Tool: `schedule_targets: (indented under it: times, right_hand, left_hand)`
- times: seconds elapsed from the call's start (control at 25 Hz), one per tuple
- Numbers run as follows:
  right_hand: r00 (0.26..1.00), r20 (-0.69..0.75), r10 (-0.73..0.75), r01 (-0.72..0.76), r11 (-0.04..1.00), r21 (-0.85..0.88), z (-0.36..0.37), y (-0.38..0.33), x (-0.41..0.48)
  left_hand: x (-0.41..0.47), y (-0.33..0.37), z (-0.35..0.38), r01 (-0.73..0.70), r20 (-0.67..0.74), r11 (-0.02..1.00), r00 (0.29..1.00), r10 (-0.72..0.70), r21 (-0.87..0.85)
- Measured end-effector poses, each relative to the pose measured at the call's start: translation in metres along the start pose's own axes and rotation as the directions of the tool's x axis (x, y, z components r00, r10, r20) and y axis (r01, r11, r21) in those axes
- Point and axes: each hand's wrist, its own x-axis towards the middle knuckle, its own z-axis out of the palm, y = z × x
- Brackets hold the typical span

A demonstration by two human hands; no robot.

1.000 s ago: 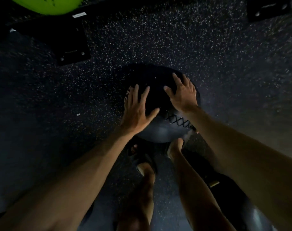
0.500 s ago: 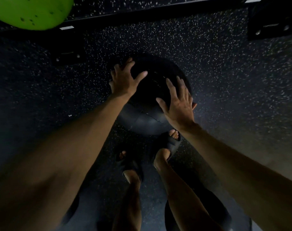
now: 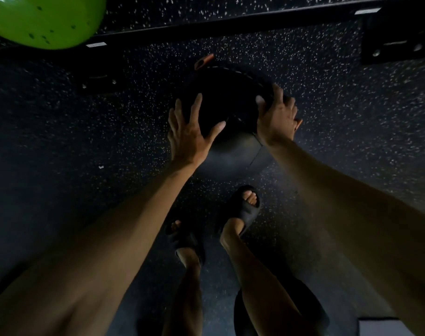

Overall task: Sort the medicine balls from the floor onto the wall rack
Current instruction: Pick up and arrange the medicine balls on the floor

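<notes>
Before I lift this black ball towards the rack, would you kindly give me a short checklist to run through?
1. Left hand pressed flat on the black medicine ball, fingers spread: ok.
2. Right hand wrapped round the ball's other side: ok.
3. Ball clear of the floor: cannot tell.
4. Toes away from the ball: the right sandal sits close to its near edge: not ok.
5. Free place on the rack bar beside the green ball: cannot tell.
</notes>
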Motion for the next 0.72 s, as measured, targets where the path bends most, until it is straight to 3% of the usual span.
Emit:
schedule_targets:
  times: [0.16,0.32,0.48,0.72]
  right_hand:
    - [0.969,-0.032,-0.243,0.242,0.970,-0.036,0.001,0.010,-0.023]
    - [0.963,0.022,-0.269,0.269,0.963,0.028,0.009,0.007,-0.041]
    - [0.976,0.053,-0.213,0.211,0.976,0.043,0.002,0.001,-0.048]
    - [0.980,0.102,-0.169,0.182,0.973,-0.142,-0.032,0.004,-0.096]
  left_hand:
    - [0.034,0.028,-0.009,0.102,0.017,0.994,0.995,-0.101,-0.048]
    - [0.048,0.029,-0.024,0.132,0.001,0.991,0.991,-0.133,0.019]
    - [0.029,0.031,-0.031,-0.039,0.030,0.991,0.999,0.035,0.127]
    - [-0.030,0.044,-0.056,-0.282,0.138,0.884,0.959,0.248,0.373]
